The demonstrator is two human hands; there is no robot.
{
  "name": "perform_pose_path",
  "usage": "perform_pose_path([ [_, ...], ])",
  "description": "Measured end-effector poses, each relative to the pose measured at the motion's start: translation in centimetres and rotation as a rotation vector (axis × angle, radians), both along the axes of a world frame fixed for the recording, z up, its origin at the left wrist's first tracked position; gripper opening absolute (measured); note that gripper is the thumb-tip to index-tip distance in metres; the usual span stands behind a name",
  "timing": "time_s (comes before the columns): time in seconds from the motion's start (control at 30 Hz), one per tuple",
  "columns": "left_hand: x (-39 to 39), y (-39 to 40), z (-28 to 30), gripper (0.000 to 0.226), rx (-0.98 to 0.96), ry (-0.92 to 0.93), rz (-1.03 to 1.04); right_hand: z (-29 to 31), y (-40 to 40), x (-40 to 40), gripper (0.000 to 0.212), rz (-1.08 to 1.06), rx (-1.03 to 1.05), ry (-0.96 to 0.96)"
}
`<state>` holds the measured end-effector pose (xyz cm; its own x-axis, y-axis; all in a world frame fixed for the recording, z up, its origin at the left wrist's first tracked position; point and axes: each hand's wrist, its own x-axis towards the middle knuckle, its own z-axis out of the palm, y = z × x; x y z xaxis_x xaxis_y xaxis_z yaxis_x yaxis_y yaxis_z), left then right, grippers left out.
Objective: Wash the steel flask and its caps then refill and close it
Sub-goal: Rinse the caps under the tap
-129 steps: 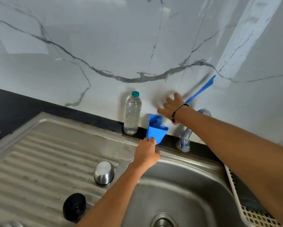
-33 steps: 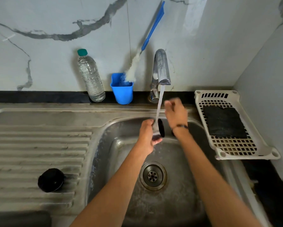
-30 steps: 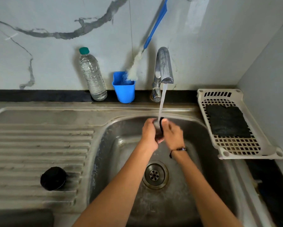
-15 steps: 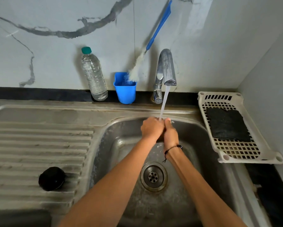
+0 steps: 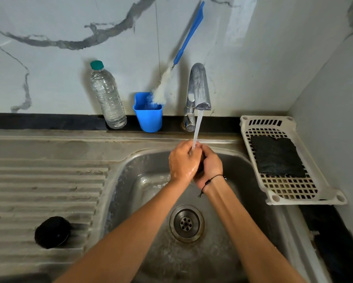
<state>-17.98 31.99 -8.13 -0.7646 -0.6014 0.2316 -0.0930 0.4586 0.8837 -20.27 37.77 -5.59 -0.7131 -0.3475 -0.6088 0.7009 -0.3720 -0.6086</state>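
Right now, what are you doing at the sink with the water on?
A person is washing something small under the running tap. The left hand and right hand are wrapped together around it over the sink, so only a dark sliver of it shows and I cannot tell what it is. A black cap waits on the draining board. A bottle brush leans in a blue cup beside a plastic water bottle.

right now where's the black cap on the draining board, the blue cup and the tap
black cap point(image 5: 52, 234), head view, middle of its top
blue cup point(image 5: 150, 120), head view, its front wall
tap point(image 5: 199, 86), head view, the curved spout
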Motion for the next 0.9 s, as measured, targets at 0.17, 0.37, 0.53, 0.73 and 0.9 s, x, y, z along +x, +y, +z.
perform_pose_path([
  [0.17, -1.1, -1.2, 3.9, 0.009, 0.784, -0.437, -0.087, 0.0, 1.2, -0.2, 0.014, 0.016, 0.060, -0.022],
  [0.37, 0.0, -0.1, 0.9, 0.023, 0.616, 0.178, -0.112, 1.2, 0.5, -0.8, 0.027, 0.034, -0.036, -0.216],
  [0.53, 0.8, 0.0, -2.1, 0.048, -0.378, 0.162, -0.120, 1.0, -0.3, -1.2, 0.036, 0.020, 0.062, -0.066],
  [0.73, -0.3, 0.4, 3.0, 0.024, 0.580, -0.284, 0.092, 0.6, 0.2, 0.2, 0.032, 0.096, 0.359, 0.334],
  [0.9, -0.3, -2.5, 4.8, 0.027, 1.290, -0.404, -0.044, 1.2, 0.7, 1.2, 0.025, 0.086, 0.333, 0.494],
])
